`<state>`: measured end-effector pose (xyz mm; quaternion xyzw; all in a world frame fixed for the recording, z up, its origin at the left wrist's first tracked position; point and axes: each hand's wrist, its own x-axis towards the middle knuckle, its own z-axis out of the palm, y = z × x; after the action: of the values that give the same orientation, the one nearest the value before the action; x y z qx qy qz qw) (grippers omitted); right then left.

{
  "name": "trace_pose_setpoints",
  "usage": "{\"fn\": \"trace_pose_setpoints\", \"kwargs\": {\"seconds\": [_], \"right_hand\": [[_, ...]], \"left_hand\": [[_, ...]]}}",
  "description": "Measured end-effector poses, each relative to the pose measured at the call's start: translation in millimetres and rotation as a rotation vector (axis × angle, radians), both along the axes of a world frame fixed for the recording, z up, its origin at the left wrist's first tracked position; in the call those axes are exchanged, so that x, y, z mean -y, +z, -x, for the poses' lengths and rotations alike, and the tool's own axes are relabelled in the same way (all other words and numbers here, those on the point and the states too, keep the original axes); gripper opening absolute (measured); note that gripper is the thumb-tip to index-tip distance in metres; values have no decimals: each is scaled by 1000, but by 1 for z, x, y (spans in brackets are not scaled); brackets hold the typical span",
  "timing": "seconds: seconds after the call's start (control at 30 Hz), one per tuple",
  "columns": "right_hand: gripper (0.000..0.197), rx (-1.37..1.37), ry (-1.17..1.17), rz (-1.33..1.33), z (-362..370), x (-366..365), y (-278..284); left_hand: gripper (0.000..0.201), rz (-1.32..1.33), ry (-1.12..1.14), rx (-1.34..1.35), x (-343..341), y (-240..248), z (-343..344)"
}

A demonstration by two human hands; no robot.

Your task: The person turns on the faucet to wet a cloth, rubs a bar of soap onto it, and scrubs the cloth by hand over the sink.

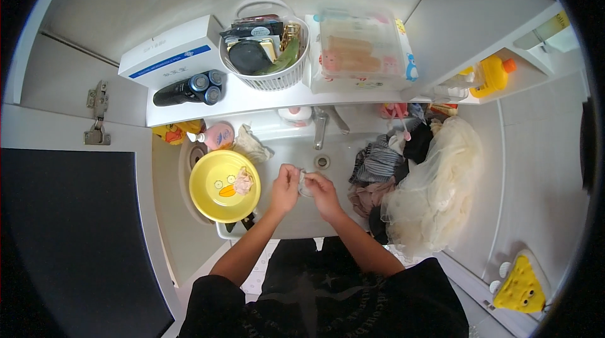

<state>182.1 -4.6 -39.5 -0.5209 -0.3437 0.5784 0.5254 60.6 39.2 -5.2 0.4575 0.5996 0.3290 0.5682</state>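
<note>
Over the white sink (pixel 292 209), my left hand (pixel 285 190) and my right hand (pixel 322 194) are close together, fingers pinched. Between them they grip a small pale cloth (pixel 304 183), mostly covered by the fingers; its exact kind is unclear. Just beyond my right hand lies the round drain (pixel 322 161), with the metal faucet (pixel 320 130) behind it. A yellow basin (pixel 200 202) with a bird face stands left of my left hand, holding a crumpled pink cloth (pixel 243 182).
Dark and striped clothes (pixel 378 160) and a cream tulle garment (pixel 438 187) heap up at right. A pink pump bottle (pixel 218 136) and white cloth (pixel 252 144) sit behind the basin. The shelf above bears a white basket (pixel 283 78), shaver (pixel 183 91) and clear box (pixel 359 45). At left a cabinet door (pixel 135 139) stands ajar.
</note>
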Motion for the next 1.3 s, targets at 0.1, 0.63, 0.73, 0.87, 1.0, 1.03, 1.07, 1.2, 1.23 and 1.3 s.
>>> {"fn": "trace_pose_setpoints", "kwargs": {"seconds": [0.1, 0.63, 0.73, 0.87, 1.0, 1.03, 1.07, 1.2, 1.23, 1.3], "right_hand": [[33, 362, 173, -128, 7, 2, 9], [46, -390, 31, 473, -5, -5, -10], [42, -357, 1, 545, -5, -7, -8], [36, -1032, -84, 554, -8, -4, -37], [29, -1075, 215, 568, -7, -6, -10], [29, -1072, 213, 564, 0, -9, -8], [27, -823, 16, 414, 17, -9, -10], [20, -1501, 71, 814, -17, 1, -71], [20, -1505, 84, 827, -11, -1, -55], [24, -836, 54, 638, -4, -6, 10]], "left_hand": [[26, -126, 31, -22, 11, -30, 5], [30, -681, -88, -418, -32, 1, 2], [22, -593, -170, -633, -26, 5, -1], [15, -871, -492, -538, 22, 4, -23], [7, -502, -277, -785, -28, -19, -3], [7, -506, -278, -782, -22, -23, -5], [9, -596, -427, -809, -7, -26, -8], [13, -980, -560, -462, 32, -19, -35], [13, -973, -553, -477, 20, -18, -25], [21, -641, -518, -865, -13, -15, -9]]}}
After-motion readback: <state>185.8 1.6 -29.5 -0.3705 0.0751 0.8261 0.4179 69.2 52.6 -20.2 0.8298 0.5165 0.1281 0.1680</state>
